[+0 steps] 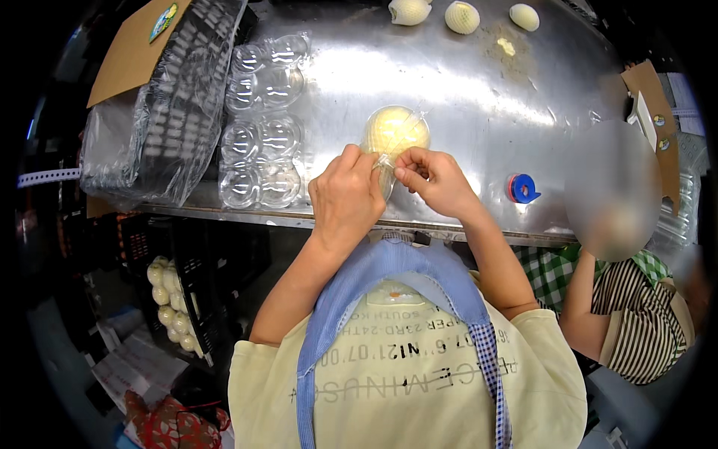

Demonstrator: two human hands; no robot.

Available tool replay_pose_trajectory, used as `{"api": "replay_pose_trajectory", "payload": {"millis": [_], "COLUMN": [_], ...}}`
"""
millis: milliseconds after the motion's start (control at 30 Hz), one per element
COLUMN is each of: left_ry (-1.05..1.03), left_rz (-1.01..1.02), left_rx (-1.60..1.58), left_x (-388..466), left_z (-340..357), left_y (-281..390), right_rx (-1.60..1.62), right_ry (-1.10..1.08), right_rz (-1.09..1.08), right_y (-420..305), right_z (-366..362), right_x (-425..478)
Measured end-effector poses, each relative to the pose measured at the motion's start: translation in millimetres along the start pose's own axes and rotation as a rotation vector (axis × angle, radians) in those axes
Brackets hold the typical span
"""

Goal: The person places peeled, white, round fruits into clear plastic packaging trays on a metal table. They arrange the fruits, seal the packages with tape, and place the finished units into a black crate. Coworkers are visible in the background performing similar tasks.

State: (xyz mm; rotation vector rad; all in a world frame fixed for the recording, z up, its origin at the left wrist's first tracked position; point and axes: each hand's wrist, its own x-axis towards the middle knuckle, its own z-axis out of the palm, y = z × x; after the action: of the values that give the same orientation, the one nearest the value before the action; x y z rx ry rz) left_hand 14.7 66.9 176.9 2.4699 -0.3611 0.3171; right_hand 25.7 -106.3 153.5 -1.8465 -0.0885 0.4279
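Note:
A round pale-yellow fruit in a foam net (392, 128) rests on the steel table under a clear plastic cover. At its near side, both my hands meet on a piece of clear plastic (386, 163). My left hand (349, 193) has its fingers curled over the plastic's left side. Opposite it, my right hand (435, 178) pinches the plastic between thumb and forefinger; whether this is film, tape or part of the cover I cannot tell. A blue and red tape roll (523, 188) lies to the right of my right hand.
Clear plastic clamshell packs (261, 160) stand at the left, beside a plastic-wrapped stack (182, 106) and a cardboard box (132, 53). Fruits in foam nets (462, 17) lie along the far side. At the right, a co-worker in a striped shirt (639, 334) is close to the table's edge (538, 238).

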Motion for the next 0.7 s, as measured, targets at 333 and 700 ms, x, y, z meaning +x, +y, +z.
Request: {"api": "replay_pose_trajectory", "payload": {"millis": [333, 700], "left_ry": [0.011, 0.022], "left_rz": [0.049, 0.073], "left_rx": [0.071, 0.129], "left_x": [-1, 2], "left_z": [3, 4], "left_y": [10, 10], "right_rx": [-0.269, -0.004], "right_ry": [0.101, -0.076], "right_rz": [-0.058, 0.057], "right_y": [-16, -4], "right_z": [-1, -4], "right_x": [-13, 2]}}
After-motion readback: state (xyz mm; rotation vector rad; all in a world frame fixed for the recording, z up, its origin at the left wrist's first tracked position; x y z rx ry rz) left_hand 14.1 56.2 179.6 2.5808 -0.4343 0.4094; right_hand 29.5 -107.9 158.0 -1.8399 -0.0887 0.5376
